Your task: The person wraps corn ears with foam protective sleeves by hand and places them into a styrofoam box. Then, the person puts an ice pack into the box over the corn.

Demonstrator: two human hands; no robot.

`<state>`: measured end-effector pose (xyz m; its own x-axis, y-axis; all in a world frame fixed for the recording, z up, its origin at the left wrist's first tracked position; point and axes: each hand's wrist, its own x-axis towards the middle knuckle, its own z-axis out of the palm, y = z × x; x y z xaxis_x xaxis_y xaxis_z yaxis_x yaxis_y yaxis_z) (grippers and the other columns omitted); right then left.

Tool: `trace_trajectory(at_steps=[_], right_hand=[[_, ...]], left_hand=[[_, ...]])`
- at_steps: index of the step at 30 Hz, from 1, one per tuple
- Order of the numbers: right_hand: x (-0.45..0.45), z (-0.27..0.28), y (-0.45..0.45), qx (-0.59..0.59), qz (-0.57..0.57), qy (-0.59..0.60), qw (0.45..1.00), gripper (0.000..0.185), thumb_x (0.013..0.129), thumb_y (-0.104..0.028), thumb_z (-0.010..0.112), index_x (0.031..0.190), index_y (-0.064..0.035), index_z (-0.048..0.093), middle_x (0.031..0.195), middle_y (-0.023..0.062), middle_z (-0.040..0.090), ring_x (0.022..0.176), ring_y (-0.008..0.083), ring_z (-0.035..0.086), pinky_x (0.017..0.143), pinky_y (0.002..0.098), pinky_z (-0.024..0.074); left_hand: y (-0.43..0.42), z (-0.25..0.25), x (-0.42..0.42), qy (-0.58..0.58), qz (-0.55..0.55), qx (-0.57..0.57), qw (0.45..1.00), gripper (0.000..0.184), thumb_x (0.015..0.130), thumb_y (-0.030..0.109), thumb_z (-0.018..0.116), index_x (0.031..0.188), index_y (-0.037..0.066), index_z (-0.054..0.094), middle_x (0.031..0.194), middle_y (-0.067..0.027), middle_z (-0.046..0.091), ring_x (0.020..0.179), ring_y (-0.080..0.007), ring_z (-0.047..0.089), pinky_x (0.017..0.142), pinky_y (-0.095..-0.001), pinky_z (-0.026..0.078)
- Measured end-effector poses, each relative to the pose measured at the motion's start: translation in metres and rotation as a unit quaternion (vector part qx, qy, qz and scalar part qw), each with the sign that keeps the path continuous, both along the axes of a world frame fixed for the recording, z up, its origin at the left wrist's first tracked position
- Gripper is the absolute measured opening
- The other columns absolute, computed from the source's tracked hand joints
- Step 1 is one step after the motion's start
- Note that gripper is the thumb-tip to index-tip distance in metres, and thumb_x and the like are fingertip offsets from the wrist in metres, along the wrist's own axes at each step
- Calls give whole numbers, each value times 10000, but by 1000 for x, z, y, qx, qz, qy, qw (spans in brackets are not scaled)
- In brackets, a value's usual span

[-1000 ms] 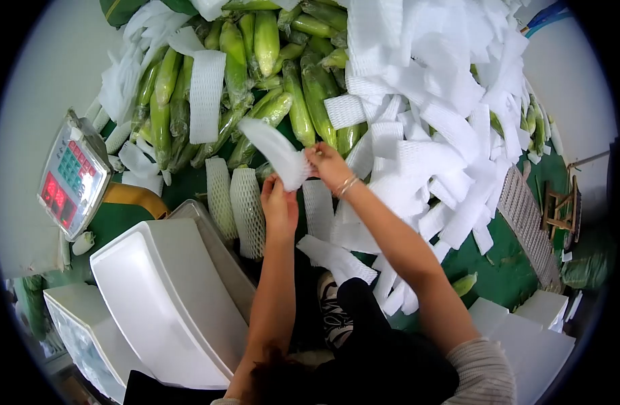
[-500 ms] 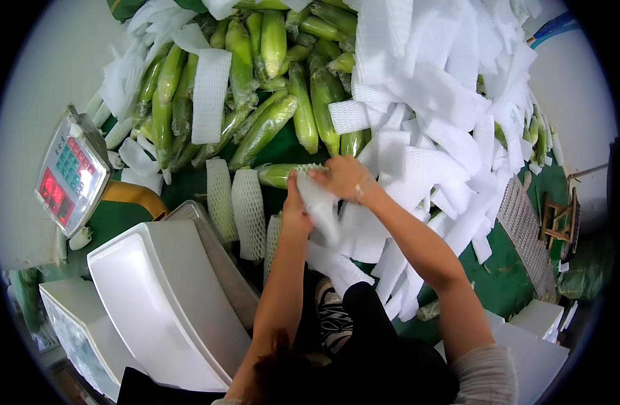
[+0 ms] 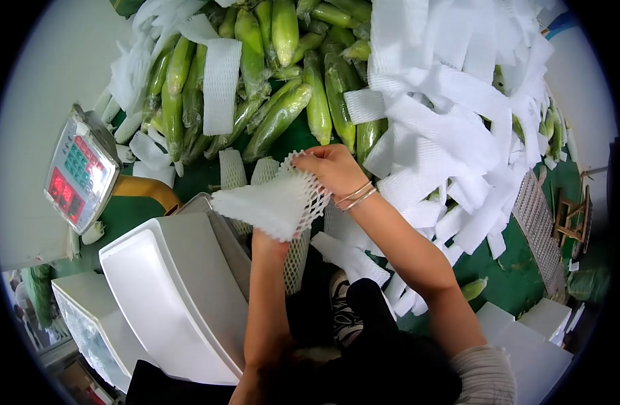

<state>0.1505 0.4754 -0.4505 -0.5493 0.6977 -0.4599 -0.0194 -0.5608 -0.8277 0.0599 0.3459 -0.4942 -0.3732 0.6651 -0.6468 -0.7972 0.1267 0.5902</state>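
A white foam net sleeve (image 3: 266, 202) is stretched wide between my hands, its mesh mouth spread toward the right. My right hand (image 3: 333, 169) is closed on the rim of that mouth. Under the sleeve is my left hand (image 3: 271, 244); the foam covers its fingers, and whether an ear of corn is inside cannot be seen. Just beyond and below lie net-sleeved ears, one at the back (image 3: 232, 169) and another (image 3: 296, 264) beside my left wrist. Film-wrapped green corn ears (image 3: 279, 121) are piled ahead of my hands.
Loose white foam sleeves (image 3: 445, 135) heap up on the right. At left stand a scale with a lit red display (image 3: 84, 172) and a white bin (image 3: 165, 297). A woven metal-like strip (image 3: 538, 233) and small wooden stool (image 3: 572, 219) are far right.
The sleeve has swung left and its mouth has been pulled wide open. The green ear seen between my hands earlier no longer shows. My left hand has moved left and down.
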Motion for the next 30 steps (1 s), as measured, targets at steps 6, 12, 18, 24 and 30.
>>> trace_trajectory(at_steps=[6,12,18,24,30], right_hand=[[-19,-64,3,179,-164,-116,963,248,740,-151,644,693,89,600,576,63,574,535,92,477,489,276,389],[8,-95,7,66,-56,-107,991,220,795,-155,625,815,64,634,748,97,645,593,136,573,547,283,460],[20,-206,5,323,-56,-285,900,267,693,-238,682,831,-12,656,781,192,651,716,332,641,644,369,501],[36,-94,1,72,-11,-184,980,228,829,-198,559,920,-11,651,764,171,658,674,317,634,605,374,487],[40,-39,-59,471,228,-196,829,238,700,-184,642,875,-23,627,798,182,622,793,351,579,719,403,477]], left_hand=[[27,-89,-27,146,47,44,987,191,853,155,534,1007,46,562,964,-68,580,806,-177,537,628,-299,423],[45,-59,-28,357,-55,23,932,128,814,26,583,702,-30,608,640,-58,595,550,-109,530,491,-261,416],[42,-80,-4,756,-145,-218,600,197,799,106,639,689,-48,583,539,-153,558,498,-287,567,496,-392,448],[64,-83,-12,733,-110,-11,671,304,915,191,482,1186,59,519,1138,-172,520,856,-362,583,790,-388,478],[-20,8,-19,-79,-92,129,984,554,884,340,566,1282,-15,417,1108,-189,572,984,-278,575,882,-379,456]])
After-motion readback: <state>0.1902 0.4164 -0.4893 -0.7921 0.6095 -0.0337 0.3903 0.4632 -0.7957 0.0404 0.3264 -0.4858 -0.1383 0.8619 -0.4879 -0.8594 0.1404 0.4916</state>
